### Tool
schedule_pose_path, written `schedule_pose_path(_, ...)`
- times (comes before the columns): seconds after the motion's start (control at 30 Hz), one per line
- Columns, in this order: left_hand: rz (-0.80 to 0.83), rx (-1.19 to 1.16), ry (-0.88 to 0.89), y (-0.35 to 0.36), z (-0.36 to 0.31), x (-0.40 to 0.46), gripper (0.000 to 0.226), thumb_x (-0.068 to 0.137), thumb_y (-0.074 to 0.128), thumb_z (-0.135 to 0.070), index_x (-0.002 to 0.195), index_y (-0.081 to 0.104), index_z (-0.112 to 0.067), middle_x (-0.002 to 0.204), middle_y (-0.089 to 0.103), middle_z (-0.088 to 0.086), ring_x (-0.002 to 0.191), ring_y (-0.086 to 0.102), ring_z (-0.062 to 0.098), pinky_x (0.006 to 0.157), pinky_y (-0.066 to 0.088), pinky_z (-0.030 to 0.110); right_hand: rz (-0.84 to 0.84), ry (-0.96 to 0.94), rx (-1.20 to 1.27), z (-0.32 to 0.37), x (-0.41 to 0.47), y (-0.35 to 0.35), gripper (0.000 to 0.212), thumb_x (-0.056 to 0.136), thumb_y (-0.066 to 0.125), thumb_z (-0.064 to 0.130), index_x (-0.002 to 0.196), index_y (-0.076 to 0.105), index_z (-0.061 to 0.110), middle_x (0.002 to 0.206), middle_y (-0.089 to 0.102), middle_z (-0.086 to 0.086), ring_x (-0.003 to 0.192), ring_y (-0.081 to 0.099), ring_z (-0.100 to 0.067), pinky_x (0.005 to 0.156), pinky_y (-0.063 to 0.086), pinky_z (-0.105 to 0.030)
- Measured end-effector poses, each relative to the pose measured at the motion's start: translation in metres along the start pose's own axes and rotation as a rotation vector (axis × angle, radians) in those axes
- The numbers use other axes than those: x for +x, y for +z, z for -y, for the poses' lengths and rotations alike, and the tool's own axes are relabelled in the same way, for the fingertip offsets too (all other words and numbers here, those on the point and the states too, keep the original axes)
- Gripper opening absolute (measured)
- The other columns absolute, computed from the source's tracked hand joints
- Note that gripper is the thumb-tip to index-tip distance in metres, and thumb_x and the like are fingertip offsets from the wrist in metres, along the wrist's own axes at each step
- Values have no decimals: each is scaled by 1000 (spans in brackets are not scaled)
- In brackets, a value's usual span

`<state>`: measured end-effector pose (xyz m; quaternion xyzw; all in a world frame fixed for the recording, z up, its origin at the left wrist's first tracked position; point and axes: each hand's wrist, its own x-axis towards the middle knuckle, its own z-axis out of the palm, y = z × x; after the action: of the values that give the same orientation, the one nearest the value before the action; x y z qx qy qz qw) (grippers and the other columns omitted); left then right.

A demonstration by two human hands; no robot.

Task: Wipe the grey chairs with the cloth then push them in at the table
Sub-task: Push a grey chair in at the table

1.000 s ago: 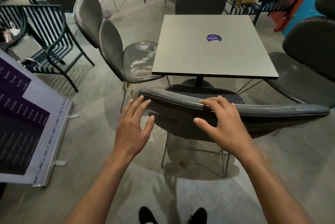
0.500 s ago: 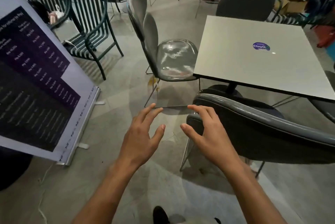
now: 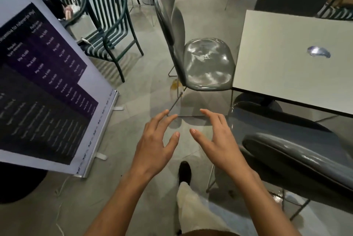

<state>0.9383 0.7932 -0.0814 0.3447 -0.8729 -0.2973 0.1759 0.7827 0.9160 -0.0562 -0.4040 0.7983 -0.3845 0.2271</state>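
- The glossy grey moulded-plastic chair with thin metal legs [image 3: 206,64] stands ahead of both hands, its seat edge touching or just beside the pale square tabletop [image 3: 286,60], its back toward the left.
- Left hand [image 3: 154,148] and right hand [image 3: 219,140] hover spread, fingers relaxed, holding nothing; neither is clearly nearer.
- No cloth visible.
- The purple-and-white standing banner [image 3: 47,83] carries price lines, too blurred to read.

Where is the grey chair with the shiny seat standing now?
In the head view, the grey chair stands at upper centre, its seat against the left edge of the white table, with the green slatted chair to its left.
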Motion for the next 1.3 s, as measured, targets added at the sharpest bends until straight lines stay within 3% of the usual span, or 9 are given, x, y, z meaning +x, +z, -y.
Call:
schedule_pose_path(0.17, -17, -5, -21, -20, 22, 84, 51, 100, 60, -41, 148, 47, -39, 159, 35, -16, 145, 33, 8, 109, 35, 29, -2, -9, 36, 18, 91, 10, 64, 96, 62, 49, 152, 35, 34, 147, 35, 14, 132, 37, 0, 105, 36, -25)
schedule_pose_path(0.3, -28, -25, -9, -39, 30, 157, 50, 100, 61, -39, 148, 48, -37, 159, 35, -17, 146, 33, 8, 111, 37, 31, -39, -13, 65, 30, 161, 3, 63, 95, 63, 46, 151, 38, 31, 144, 37, 14, 130, 37, 3, 106, 33, -21)
schedule_pose_path(0.47, -32, -24, 3, -55, 45, 230, 50, 100, 58, -41, 149, 48, -34, 158, 36, -15, 146, 33, 9, 111, 33, 30, -29, 3, 54, 42, 233, 1, 62, 96, 63, 46, 150, 39, 29, 132, 37, 17, 109, 36, 17, 88, 29, 3)
schedule_pose_path(0.53, -38, -30, 7, -60, 55, 257, 50, 100, 59, -40, 148, 49, -35, 158, 37, -14, 146, 33, 9, 111, 32, 29, -51, 10, 60, 46, 256, 3, 61, 96, 64, 44, 150, 39, 28, 131, 38, 16, 107, 38, 23, 85, 28, 7)
schedule_pose_path(0.83, 10, -53, 76, -84, 120, 391, 50, 99, 62, -36, 147, 50, -35, 157, 38, -13, 145, 33, 8, 108, 28, 23, -128, 100, 89, 72, 367, 33, 61, 96, 60, 49, 150, 38, 32, 143, 37, 11, 119, 39, 3, 97, 34, -20)
schedule_pose_path(0.97, 57, -71, 115, -110, 157, 450, 49, 99, 63, -34, 146, 50, -36, 157, 37, -15, 145, 33, 7, 107, 28, 22, -262, 170, 109, 89, 426, 50, 61, 94, 61, 51, 149, 40, 34, 146, 39, 9, 132, 42, -6, 106, 39, -29)
schedule_pose_path(1.13, 98, -50, 211, -145, 196, 529, 47, 100, 62, -36, 146, 51, -35, 156, 38, -14, 144, 36, 10, 109, 32, 28, -369, 227, 119, 118, 490, 67, 63, 92, 58, 56, 149, 39, 37, 148, 39, 8, 130, 43, -7, 103, 38, -30)
schedule_pose_path(1.3, 120, -51, 303, -160, 211, 595, 47, 100, 62, -35, 145, 51, -33, 156, 40, -11, 144, 36, 11, 109, 27, 22, -388, 253, 82, 138, 537, 82, 63, 94, 60, 52, 150, 38, 33, 144, 39, 7, 123, 42, -3, 99, 35, -24)
